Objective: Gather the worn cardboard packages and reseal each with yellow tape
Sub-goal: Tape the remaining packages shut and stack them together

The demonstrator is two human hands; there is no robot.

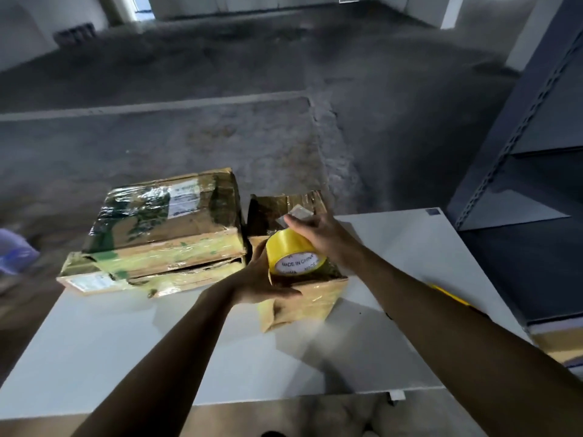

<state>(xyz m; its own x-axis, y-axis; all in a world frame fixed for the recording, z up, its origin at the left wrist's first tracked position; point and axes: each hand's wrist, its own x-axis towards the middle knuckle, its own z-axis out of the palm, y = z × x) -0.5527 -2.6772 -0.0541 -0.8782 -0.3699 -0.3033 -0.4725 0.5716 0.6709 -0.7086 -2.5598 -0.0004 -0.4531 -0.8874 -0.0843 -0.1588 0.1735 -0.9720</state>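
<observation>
Right fingers: those of our right hand lay fairly straight across the top of the roll, touching it; we saw no pinch and no loose tape end
Left grip: our left hand was curled round the roll from the left and below, thumb along its near side, gripping it
Roll: yellow tape, held between both hands just above the small box, its core facing us
Writing on the roll: the white core read "MADE IN CHINA", with the same words starting again beside it; a further word below was cut off
Small box: it sat creased on the table under the hands, with glossy yellowish tape on its near side; its far part looked dark and crumpled, and we could not tell whether a flap was open
Stack: two big boxes stood just left of the small box, wrapped in shiny film with green smears, the lower one gaping along its front edge
Labels: white stickers sat on the upper box and on the lower one's near left corner, too blurred for us to read
Done so far: we judged the gathering done for these three, since they stood together on the table
Left to do: no strip was drawn from the roll, so we judged the resealing barely begun, the small box first and the big boxes after
Around: a grey shelf stood to the right and a concrete floor lay beyond
</observation>
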